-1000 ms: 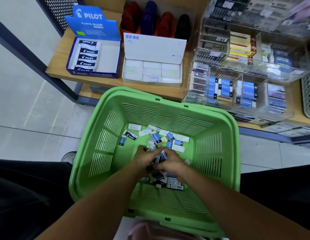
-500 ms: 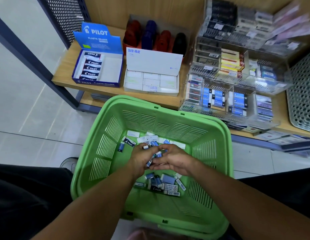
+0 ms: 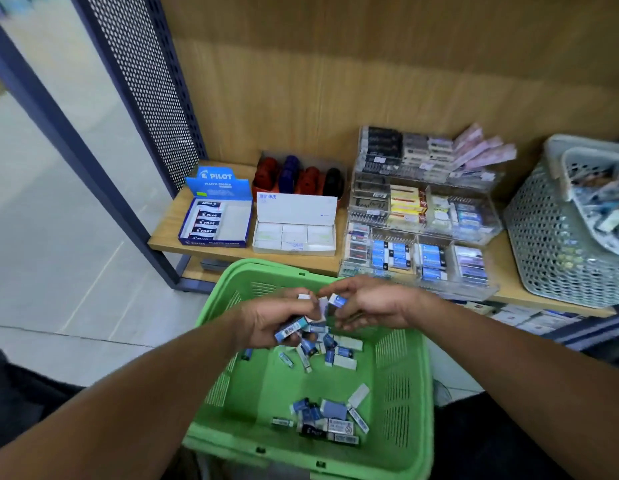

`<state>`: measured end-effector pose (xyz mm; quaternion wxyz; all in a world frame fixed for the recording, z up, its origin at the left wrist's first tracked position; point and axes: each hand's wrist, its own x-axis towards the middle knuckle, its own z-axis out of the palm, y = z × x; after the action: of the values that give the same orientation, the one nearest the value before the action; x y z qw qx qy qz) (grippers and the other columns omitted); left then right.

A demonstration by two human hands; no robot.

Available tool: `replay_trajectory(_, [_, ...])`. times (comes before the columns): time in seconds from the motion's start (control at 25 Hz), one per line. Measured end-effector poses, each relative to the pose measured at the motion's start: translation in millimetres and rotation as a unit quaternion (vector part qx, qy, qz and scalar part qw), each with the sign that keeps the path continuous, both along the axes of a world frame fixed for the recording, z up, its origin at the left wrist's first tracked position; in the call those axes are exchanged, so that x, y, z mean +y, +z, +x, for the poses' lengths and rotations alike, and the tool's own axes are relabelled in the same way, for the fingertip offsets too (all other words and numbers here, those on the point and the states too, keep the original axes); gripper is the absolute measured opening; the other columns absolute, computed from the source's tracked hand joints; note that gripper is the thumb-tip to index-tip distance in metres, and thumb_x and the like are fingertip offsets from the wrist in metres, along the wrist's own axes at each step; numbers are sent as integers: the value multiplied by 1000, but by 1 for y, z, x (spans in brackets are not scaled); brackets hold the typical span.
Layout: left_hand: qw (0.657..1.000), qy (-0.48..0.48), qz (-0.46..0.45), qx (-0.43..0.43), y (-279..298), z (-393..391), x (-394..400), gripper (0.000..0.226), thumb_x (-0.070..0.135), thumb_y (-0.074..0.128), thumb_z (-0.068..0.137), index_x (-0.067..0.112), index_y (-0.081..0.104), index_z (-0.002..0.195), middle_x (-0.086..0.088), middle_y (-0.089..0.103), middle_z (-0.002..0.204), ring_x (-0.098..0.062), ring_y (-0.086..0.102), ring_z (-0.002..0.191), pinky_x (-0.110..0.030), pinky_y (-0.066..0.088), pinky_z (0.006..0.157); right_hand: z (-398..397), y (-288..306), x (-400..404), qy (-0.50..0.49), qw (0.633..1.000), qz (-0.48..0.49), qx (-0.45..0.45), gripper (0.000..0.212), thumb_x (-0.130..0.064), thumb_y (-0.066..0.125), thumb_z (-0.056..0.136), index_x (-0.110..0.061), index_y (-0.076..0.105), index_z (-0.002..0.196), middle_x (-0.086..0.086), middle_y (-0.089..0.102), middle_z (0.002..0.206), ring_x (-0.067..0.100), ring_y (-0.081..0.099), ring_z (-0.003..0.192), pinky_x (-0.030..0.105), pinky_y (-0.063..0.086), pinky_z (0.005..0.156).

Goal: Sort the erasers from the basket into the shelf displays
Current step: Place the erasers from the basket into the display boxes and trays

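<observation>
Floor: pale grey tiles [image 3: 58, 258] on the left, beside a dark blue metal upright [image 3: 76, 143] with a perforated panel.
Shelf: light wooden board [image 3: 169, 233] with a wooden back wall, carrying the displays.
Blue display: blue cardboard PILOT box [image 3: 216, 216] at the shelf's left end; sleeved erasers fill its left column, long axes running left to right, and its right column shows bare card.
White display: white open cardboard box [image 3: 296, 226] just right of it, holding rows of white erasers lying flat.
Clear display: tiered clear plastic rack [image 3: 422, 216] further right, its front compartments packed with blue-sleeved erasers.
Grey basket: pale perforated plastic basket [image 3: 557, 244] at the shelf's right end, with mixed small packets inside.
Green basket: green slatted plastic basket [image 3: 398, 393] in front of the shelf, below both hands.
Loose erasers: small blue-and-white sleeved erasers [image 3: 325, 417] lie flat on the basket floor in two clusters, one near, one under the hands, long axes pointing every way.
Left hand: left hand [image 3: 270, 320] above the basket, fingers curled round a bunch of erasers; one barcoded eraser [image 3: 290, 330] sticks out, long axis running left to right and tilted.
Right hand: right hand [image 3: 370, 306] just beside the left, thumb and forefinger pinching a small blue-and-white eraser [image 3: 336, 301], the other fingers loosely bent.
</observation>
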<state>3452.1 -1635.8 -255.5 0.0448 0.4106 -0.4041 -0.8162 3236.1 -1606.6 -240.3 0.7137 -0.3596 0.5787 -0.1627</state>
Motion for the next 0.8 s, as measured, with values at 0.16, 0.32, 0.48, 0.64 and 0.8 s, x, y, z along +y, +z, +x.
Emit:
replay_trajectory(0.16, [997,13,-73,-16,59,-9,-13,13,4,61,89,11,54,97,-10,65,81,-21,59,61,-19,37,36,0,42,-8,-40,995,-78,-39,39,13,55,91,-9,64,122,16,69,100,21,67,77,26,55,65])
replay_trajectory(0.32, [987,59,-142,-45,107,-34,-18,10,6,58,90,14,54,87,-8,67,70,-20,54,53,-15,29,35,-7,85,-17,-83,983,-152,-54,46,23,46,90,0,56,128,15,70,87,21,70,74,25,60,69])
replay_trajectory(0.48, [984,57,-166,-43,134,-44,-37,22,2,56,89,18,47,77,-11,60,67,-22,51,51,-14,27,34,-42,112,-25,-83,979,-161,-92,42,24,53,86,4,49,123,31,67,107,40,69,101,41,56,91])
replay_trajectory(0.64, [988,63,-135,-36,137,-64,-52,24,1,57,89,17,47,73,-10,59,65,-23,50,54,-14,28,33,-65,116,-36,-121,976,-181,17,32,18,63,84,11,58,114,23,72,86,30,74,78,28,62,71])
replay_trajectory(0.8, [992,73,-96,-20,117,-85,-62,20,3,59,88,15,51,75,-11,59,69,-23,51,53,-15,30,33,-78,98,-40,-210,960,-186,-18,32,20,64,80,11,67,111,31,70,103,39,70,97,39,58,89])
